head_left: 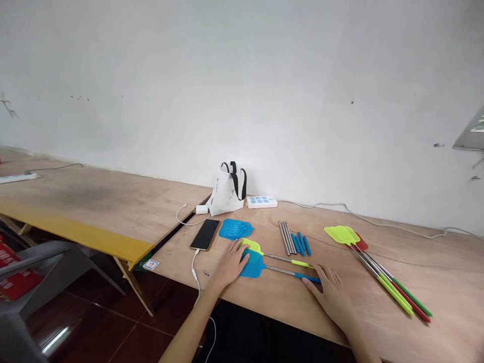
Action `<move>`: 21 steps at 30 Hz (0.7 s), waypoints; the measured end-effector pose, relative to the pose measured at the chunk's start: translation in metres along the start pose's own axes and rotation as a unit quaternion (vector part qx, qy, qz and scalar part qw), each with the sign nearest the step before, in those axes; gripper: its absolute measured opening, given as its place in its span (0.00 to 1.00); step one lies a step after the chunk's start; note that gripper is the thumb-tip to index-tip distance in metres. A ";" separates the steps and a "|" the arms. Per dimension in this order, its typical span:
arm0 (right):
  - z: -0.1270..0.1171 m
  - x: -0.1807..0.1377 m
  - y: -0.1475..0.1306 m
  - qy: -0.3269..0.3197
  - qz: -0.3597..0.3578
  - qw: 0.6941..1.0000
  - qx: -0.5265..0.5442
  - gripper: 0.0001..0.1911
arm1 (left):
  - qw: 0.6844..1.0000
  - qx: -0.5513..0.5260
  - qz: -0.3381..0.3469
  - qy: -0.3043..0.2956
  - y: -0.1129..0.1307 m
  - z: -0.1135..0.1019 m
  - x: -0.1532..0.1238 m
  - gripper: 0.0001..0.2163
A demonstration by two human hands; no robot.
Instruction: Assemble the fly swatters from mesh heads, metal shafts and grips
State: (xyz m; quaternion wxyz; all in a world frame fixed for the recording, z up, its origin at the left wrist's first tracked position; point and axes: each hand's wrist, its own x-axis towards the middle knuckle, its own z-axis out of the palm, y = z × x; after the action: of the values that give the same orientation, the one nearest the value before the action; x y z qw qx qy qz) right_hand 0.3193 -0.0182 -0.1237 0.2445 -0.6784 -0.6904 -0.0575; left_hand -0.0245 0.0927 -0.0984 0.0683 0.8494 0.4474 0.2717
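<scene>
Two fly swatters lie side by side in front of me, one with a yellow-green head [252,246] and one with a blue head [254,269]. My left hand [230,264] rests at their heads, thumb and fingers apart. At the other end my right hand [330,288] lies by the yellow-green grip [301,263] and the blue grip [305,277], thumb spread from the fingers; the grip ends are partly hidden there. Behind the left hand is a stack of loose blue swatter heads [235,229]. Several metal rods [287,238] and short blue grips [301,244] lie beyond the swatters.
Assembled swatters with yellow-green and red heads [342,234] lie at the right. A phone [205,235] with a white cable [194,272] is at the left. A white bag [227,194] and a power strip [261,202] stand by the wall. Another table [94,201] adjoins at left.
</scene>
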 end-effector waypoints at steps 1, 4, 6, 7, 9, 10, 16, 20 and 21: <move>-0.001 0.000 0.000 0.003 -0.003 1.000 0.008 0.29 | 1.000 0.000 0.001 0.002 0.000 0.000 0.000 0.16; -0.003 0.000 0.000 0.011 -0.009 1.000 0.014 0.28 | 1.000 -0.012 0.009 0.006 0.001 -0.002 0.001 0.15; -0.004 -0.001 -0.003 0.010 -0.021 1.000 0.012 0.27 | 1.000 -0.026 0.015 0.004 0.003 -0.005 0.002 0.13; -0.005 -0.001 -0.004 0.008 -0.029 0.999 0.012 0.26 | 0.999 -0.035 0.017 0.002 0.004 -0.006 0.002 0.13; -0.007 -0.001 -0.007 0.009 -0.045 0.999 0.011 0.25 | 0.998 -0.055 0.023 -0.003 0.008 -0.009 0.003 0.12; -0.007 -0.001 -0.009 0.013 -0.054 0.998 0.011 0.24 | 0.997 -0.067 0.027 -0.006 0.009 -0.010 0.003 0.11; -0.010 0.002 -0.020 0.040 -0.100 0.994 0.028 0.18 | 0.990 -0.133 0.037 -0.014 0.018 -0.017 0.003 0.11; -0.013 0.004 -0.024 0.049 -0.104 0.993 0.023 0.16 | 0.988 -0.150 0.034 -0.012 0.018 -0.018 0.002 0.14; -0.013 0.004 -0.025 0.050 -0.103 0.993 0.024 0.16 | 0.988 -0.151 0.029 -0.011 0.017 -0.017 0.002 0.15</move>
State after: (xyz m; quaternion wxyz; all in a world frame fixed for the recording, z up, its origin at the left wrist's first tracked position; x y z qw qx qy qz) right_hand 0.2990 -0.0220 -0.1041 0.2875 -0.5942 -0.7445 -0.0997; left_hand -0.0203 0.0823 -0.0772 0.1928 0.8447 0.3755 0.3290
